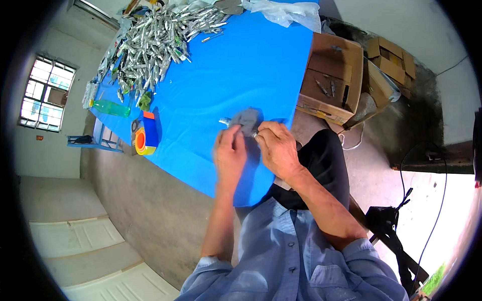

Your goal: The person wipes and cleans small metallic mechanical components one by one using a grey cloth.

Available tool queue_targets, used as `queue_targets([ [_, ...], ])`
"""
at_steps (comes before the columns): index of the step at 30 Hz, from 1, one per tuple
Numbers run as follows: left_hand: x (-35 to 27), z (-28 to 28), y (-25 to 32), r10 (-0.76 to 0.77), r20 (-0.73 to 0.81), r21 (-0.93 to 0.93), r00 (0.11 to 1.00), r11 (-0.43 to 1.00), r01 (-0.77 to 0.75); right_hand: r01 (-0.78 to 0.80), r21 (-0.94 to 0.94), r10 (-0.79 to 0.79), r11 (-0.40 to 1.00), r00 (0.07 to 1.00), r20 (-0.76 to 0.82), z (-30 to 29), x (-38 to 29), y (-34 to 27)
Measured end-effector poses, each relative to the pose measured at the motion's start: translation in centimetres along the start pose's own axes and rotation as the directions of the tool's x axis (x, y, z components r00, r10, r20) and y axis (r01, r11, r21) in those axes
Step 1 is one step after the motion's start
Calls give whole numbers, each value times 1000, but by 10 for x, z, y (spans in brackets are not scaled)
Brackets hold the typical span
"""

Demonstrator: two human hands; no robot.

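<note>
Over the near part of a blue-covered table [241,82], both hands are close together at a grey cloth [246,119]. My left hand [229,150], somewhat blurred, has its thumb and fingers at the cloth's near left edge; whether it grips the cloth cannot be told. With curled fingers, my right hand [276,146] pinches a small, shiny piece at the cloth's right side, mostly hidden by the fingertips. A small clear and blue item [224,121] lies just left of the cloth. Farther off, a large heap of slim silvery, pen-like pieces [154,45] covers the table's far left part.
Rolls of tape [145,141] and a green plastic bottle [111,108] are at the table's left edge. Clear plastic film [288,13] lies at the far edge. An open cardboard box [333,75] holding several pen-like pieces stands on the right, with another carton [391,62] beyond.
</note>
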State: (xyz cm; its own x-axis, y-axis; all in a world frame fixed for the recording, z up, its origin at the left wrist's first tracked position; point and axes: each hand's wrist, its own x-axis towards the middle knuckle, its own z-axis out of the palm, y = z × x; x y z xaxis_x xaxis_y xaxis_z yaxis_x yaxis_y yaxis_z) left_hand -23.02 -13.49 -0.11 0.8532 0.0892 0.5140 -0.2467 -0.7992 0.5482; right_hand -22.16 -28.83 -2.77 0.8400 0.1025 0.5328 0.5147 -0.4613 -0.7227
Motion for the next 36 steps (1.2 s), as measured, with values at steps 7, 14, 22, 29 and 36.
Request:
queue_targets([
  [7, 20, -4, -20, -80, -23, 127, 997, 989, 82, -22, 1, 22, 1000, 1000, 20, -4, 1, -4],
  [14, 23, -2, -30, -93, -43, 104, 995, 990, 97, -14, -6, 14, 1000, 999, 30, -4, 1, -2],
  [22, 23, 1, -48, -428, 72, -361, 901, 831, 424, 0, 12, 0, 1000, 1000, 8, -4, 1, -2],
  [29, 14, -15, -43, -518, 52, -492, 854, 730, 473, 7, 20, -7, 1000, 1000, -6, -2, 0, -3],
  [36, -10, 1, 8, -27, 62, -108, 998, 994, 34, 1, -28, -2, 1000, 1000, -11, -2, -2, 0],
])
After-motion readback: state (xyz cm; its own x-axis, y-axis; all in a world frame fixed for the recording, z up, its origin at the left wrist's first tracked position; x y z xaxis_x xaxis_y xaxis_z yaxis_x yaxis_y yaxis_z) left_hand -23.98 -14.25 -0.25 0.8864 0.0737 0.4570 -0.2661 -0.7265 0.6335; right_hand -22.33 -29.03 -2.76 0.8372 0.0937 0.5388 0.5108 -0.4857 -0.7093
